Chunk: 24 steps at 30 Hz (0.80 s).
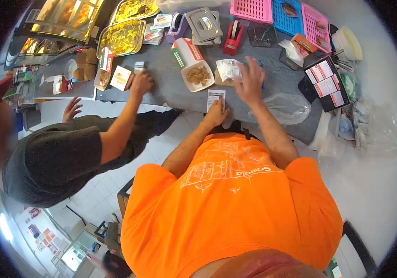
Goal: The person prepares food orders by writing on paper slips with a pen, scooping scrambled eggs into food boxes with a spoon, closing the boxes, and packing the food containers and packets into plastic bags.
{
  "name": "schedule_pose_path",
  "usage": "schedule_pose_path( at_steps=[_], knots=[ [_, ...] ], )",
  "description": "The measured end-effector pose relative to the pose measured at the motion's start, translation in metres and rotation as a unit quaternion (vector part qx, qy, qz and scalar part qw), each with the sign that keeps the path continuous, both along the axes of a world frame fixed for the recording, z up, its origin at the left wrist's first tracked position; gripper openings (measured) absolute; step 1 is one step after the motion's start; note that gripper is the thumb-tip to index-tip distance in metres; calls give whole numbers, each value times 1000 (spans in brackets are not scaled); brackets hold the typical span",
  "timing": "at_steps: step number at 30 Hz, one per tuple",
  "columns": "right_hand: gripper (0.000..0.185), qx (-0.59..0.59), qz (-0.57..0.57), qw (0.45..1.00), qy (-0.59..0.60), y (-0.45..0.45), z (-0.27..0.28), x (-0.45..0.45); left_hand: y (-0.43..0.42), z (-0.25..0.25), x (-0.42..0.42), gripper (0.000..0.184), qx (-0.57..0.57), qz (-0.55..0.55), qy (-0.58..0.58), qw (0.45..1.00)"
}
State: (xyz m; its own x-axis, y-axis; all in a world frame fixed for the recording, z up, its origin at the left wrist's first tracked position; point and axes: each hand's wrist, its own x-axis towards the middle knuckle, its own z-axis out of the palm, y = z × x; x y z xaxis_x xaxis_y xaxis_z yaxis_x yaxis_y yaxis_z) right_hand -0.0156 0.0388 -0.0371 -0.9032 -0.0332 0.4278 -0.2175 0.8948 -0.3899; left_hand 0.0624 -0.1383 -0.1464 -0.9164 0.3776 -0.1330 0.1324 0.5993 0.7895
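Observation:
My left hand (217, 114) is at the table's near edge, its fingers closed on a small printed paper slip (216, 96). My right hand (250, 82) is raised beside a white plastic packet (229, 70), fingers apart. A brown item lies partly under that packet, and a blue object (262, 76) shows behind my right fingers. Left of the packet stands an open takeaway box (197, 76) with shredded brown food inside and a green-and-red patterned lid (185, 52). A clear plastic bag (287, 109) lies by my right forearm.
At left, a co-worker's hand (142, 83) is near a small white box (122, 78). Foil trays of yellow food (120, 37), a red tape dispenser (232, 39), metal lids (203, 25), pink and blue baskets (287, 16) and a receipt board (326, 84) surround the table.

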Motion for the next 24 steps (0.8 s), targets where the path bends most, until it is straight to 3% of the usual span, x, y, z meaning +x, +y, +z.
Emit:
schedule_pose_path(
  at_steps=[2,3,4,6,7,9,10,12,14,16,18,21,24],
  knots=[
    [42,-156,-63,986,-7,50,-40,-14,12,4,-6,54,30,30,-117,992],
    [38,-96,-135,981,-101,67,-46,-14,10,-22,0,45,55,70,-20,996],
    [34,-32,-203,960,-192,82,-51,-16,6,-19,4,44,35,95,-1,995],
    [30,-36,-180,940,-286,116,-85,-22,-11,4,1,42,-7,142,44,989],
    [30,-38,-169,927,-334,130,-102,-24,-23,9,3,42,-84,133,83,984],
    [25,-186,-128,877,-424,156,-115,-39,-39,14,10,43,-233,105,156,954],
    [24,-257,-109,840,-465,166,-118,-42,-36,14,13,45,-231,96,157,955],
    [14,-520,-106,756,-383,167,-89,-24,-25,14,15,49,-223,76,162,958],
    [7,-763,-80,593,-245,155,-70,0,6,16,17,54,-211,59,188,958],
    [4,-777,-22,598,-197,134,-69,32,45,8,15,57,-192,50,191,961],
    [9,-796,-59,551,-243,116,-116,64,80,5,9,59,-190,46,194,961],
    [10,-627,-161,730,-220,120,-131,90,111,0,-1,61,-189,53,196,961],
    [9,-417,-107,902,-24,148,-116,90,115,0,-10,62,-194,49,188,962]
  ],
)
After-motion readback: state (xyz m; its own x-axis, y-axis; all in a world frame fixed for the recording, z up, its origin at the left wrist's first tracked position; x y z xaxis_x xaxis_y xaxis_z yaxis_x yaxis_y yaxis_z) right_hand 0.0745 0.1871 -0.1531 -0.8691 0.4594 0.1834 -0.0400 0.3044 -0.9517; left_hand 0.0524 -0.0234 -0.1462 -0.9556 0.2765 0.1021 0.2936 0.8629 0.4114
